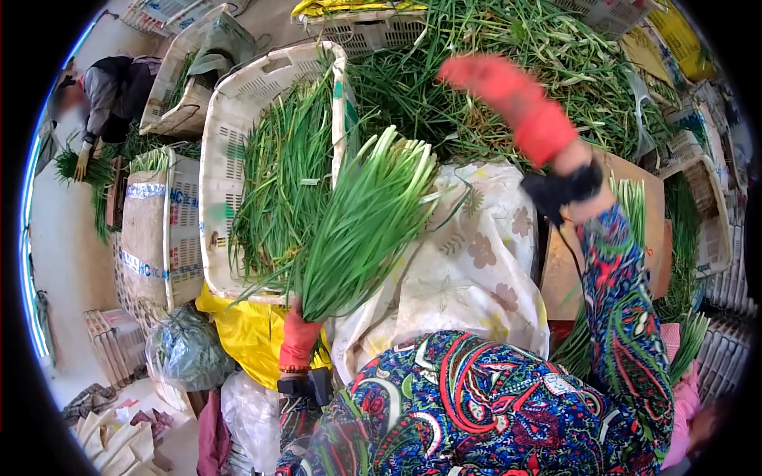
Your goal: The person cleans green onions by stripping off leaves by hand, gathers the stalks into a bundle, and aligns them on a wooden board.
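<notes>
The left hand (pixel 300 343), in a red glove, is closed around the lower end of a bunch (pixel 365 230) of long green stalks; leaves hide most of its fingers. The bunch lies on a slant, its long axis running from lower left to upper right. Its pale cut ends point up and right, away from the body, and the green leaf tips point down and left, at the hand. It sits across the right near corner of a white crate (pixel 216 170) and the left edge of a flowered cloth (pixel 476 254). More greens (pixel 278 182) fill the crate, mostly lengthwise.

The right hand (pixel 508 99), also red-gloved, is raised over a loose pile (pixel 492 32) of stalks, fingers together and stretched to the left; whether it holds anything cannot be told.

A yellow bag (pixel 242 329) lies below the crate, beside a clear bag (pixel 186 349). At far left another person (pixel 119 91) bends over, holding greens too.
</notes>
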Motion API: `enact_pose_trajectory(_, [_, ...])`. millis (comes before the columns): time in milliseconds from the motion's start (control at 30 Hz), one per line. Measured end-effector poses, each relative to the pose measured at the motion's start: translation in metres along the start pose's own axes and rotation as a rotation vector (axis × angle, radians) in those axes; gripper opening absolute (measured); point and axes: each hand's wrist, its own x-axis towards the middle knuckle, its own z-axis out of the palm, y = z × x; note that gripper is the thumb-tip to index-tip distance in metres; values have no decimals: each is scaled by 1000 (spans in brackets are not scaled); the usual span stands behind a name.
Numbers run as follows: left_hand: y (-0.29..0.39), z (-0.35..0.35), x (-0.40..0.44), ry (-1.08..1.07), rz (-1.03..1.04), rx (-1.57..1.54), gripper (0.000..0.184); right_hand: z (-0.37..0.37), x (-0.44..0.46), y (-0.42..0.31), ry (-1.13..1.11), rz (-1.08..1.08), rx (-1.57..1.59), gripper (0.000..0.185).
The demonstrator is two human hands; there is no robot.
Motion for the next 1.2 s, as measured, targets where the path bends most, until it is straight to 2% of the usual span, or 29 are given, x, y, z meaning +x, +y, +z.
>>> enact_pose_trajectory(33, [-6,1,1,10,18,-2,61,31,-28,-44,-176,-42,-148,24])
enact_pose_trajectory(67, [-9,1,0,22,34,1,61,66,-44,-38,-79,-234,-263,27])
enact_pose_trajectory(100, [0,0,-2,16,10,37,60,103,-58,-30,5,-227,-536,33])
enact_pose_trajectory(133, [-2,0,-3,19,35,40,60,134,-63,-13,163,-319,-662,38])
enact_pose_trajectory(200, [-10,-1,-2,27,92,43,60,160,-63,-10,170,-229,-588,33])
enact_pose_trajectory(300, [-9,-3,-2,16,82,-18,59,167,-57,-22,70,-263,-426,25])
enact_pose_trajectory(400, [-9,-1,-1,28,95,-39,59,162,-48,-21,-4,-366,-120,17])
enact_pose_trajectory(433, [-9,1,-1,35,98,-48,59,159,-50,-22,-32,-181,6,11])
enact_pose_trajectory(533, [0,-1,0,-6,64,76,61,147,-36,-30,-105,-119,29,12])
enact_pose_trajectory(567, [-5,-2,2,-20,46,96,64,146,-28,-26,-12,-334,-108,12])
enact_pose_trajectory(667, [-21,-4,5,1,19,-30,63,109,-1,-39,175,-560,-489,9])
enact_pose_trajectory(733, [-10,-3,5,-38,-27,-95,63,68,19,-41,389,-646,-494,8])
enact_pose_trajectory(800, [-13,-3,5,-104,-94,-228,62,8,30,-48,439,-460,-501,18])
enact_pose_trajectory(867, [-26,-1,8,-195,-180,-432,62,-43,49,0,789,-193,-850,16])
enact_pose_trajectory(900, [-25,1,7,-168,-175,-451,60,-47,46,16,706,-209,-891,20])
enact_pose_trajectory(967, [-17,0,7,-187,-194,-436,59,-34,10,-17,535,-243,-975,30])
enact_pose_trajectory(1000, [-14,1,6,-201,-207,-428,58,-9,-10,-43,56,92,-539,41])
enact_pose_trajectory(1033, [-10,1,6,-210,-235,-449,56,17,-26,-41,-180,43,-494,42])
enact_pose_trajectory(1067, [-12,2,5,-210,-224,-462,55,57,-42,-26,-107,-48,-603,42])
enact_pose_trajectory(1133, [-15,1,7,-209,-193,-474,54,114,-63,-20,-102,-194,-873,35])
enact_pose_trajectory(1200, [-11,-2,5,-208,-218,-466,52,153,-59,8,7,-489,-893,25])
